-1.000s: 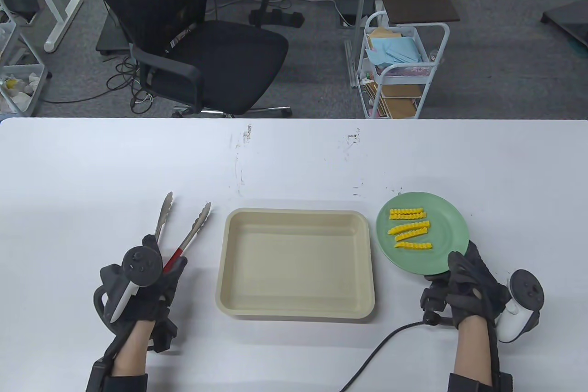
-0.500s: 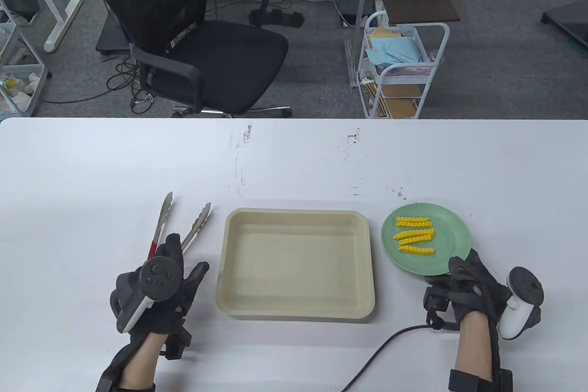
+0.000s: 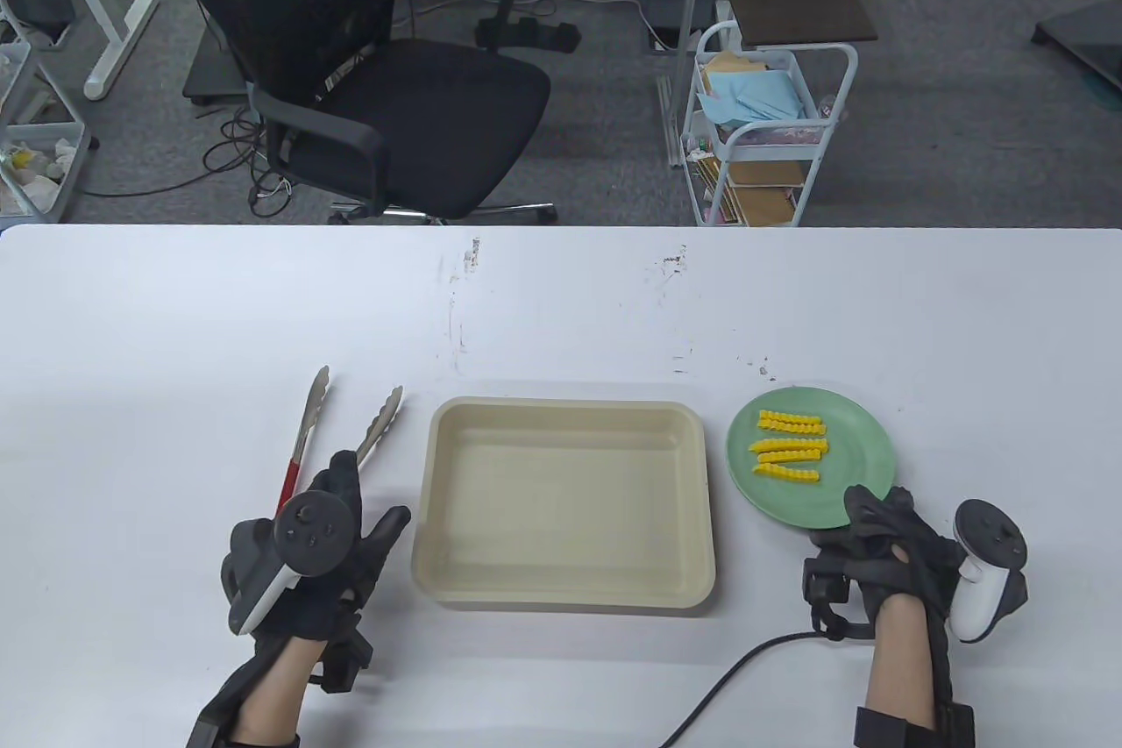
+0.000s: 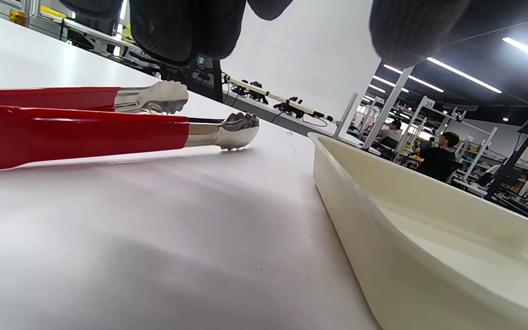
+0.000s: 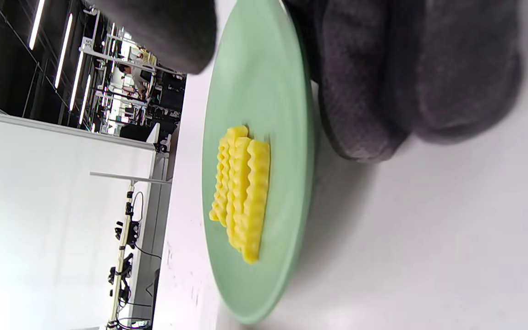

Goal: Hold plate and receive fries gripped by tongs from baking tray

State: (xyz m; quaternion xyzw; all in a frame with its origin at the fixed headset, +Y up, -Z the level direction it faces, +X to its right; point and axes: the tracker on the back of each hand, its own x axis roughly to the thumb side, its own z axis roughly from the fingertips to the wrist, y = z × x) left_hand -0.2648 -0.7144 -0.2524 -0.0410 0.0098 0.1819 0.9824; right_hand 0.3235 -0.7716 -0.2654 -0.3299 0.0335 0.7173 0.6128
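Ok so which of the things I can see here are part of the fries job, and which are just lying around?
Part of the job:
- green plate, right hand gripping its near rim
- crinkle-cut fries on the plate
- red-handled tongs lying on the table
- beige baking tray, nothing in it
- left hand, fingers spread

Just around:
- black office chair
- white trolley
- black cable

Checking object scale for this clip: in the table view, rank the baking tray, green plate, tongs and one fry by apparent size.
1. Baking tray
2. Green plate
3. Tongs: about as long as the plate is wide, but far slimmer
4. One fry
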